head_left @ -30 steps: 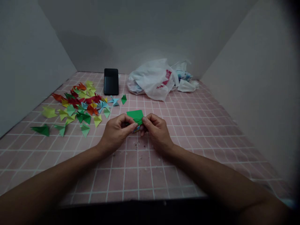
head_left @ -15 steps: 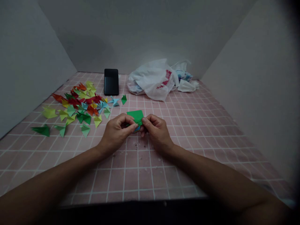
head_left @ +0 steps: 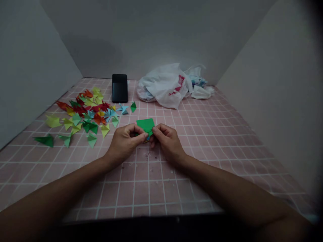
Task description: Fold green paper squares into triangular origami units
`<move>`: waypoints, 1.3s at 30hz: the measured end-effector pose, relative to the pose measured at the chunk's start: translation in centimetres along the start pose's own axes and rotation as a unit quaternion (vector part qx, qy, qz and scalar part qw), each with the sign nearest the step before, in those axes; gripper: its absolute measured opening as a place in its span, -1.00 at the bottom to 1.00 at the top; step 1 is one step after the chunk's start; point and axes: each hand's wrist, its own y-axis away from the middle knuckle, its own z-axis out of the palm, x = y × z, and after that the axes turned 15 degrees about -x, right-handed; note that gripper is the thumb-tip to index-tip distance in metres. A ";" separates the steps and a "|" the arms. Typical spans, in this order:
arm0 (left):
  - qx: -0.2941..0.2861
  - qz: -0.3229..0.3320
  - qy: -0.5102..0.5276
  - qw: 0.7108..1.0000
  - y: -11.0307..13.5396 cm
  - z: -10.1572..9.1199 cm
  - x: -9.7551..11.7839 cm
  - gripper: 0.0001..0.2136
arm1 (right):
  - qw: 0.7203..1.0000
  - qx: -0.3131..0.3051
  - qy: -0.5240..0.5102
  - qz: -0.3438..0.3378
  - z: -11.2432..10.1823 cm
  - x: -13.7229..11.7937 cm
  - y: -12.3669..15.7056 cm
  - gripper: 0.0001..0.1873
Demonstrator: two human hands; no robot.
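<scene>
Green paper (head_left: 145, 124) is held between my two hands over the middle of the table, with a fold along its near edge. My left hand (head_left: 128, 138) pinches the left part of that edge between thumb and fingers. On the other side, my right hand (head_left: 168, 139) grips the right part with thumb and fingertips. Bits of blue and yellow show beneath the green paper, mostly hidden by my fingers. Left of my hands lie many folded paper cranes (head_left: 90, 126) in green, yellow, red, orange and blue.
A black phone (head_left: 119, 88) lies toward the back wall. Right of it sit a crumpled white plastic bag (head_left: 165, 85) and white tissue (head_left: 202, 92). One small green crane (head_left: 133, 107) rests apart from the pile. Pale walls enclose the pink checked tablecloth (head_left: 214, 134).
Both hands stay in nearly the same place on the green paper. The fingers shift very slightly along the folded edge.
</scene>
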 end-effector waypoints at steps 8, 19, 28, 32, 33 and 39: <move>0.002 0.005 0.015 1.000 -0.1 0.0 -0.1 -0.84 | 0.999 -0.030 -0.033 -0.011 0.2 0.2 0.0 -0.68; -0.026 -0.012 0.095 0.995 0.0 -0.1 -0.1 -0.79 | 1.000 -0.031 -0.001 0.004 -0.1 0.3 -0.1 -0.66; -0.012 0.028 0.067 0.997 -0.4 0.1 -0.6 -0.73 | 0.999 -0.037 0.011 0.005 -0.1 0.2 -0.1 -0.62; -0.025 0.046 0.037 0.998 -0.2 0.4 -0.7 -0.75 | 0.998 -0.044 0.039 0.020 0.0 0.1 0.0 -0.62; -0.034 0.042 0.041 0.998 -0.2 0.4 -0.6 -0.75 | 0.998 -0.040 0.043 0.025 0.0 0.1 0.0 -0.63; -0.078 -0.027 0.146 0.986 -0.4 -0.3 -0.4 -0.69 | 0.997 -0.035 0.060 0.017 -0.3 -0.3 -0.2 -0.71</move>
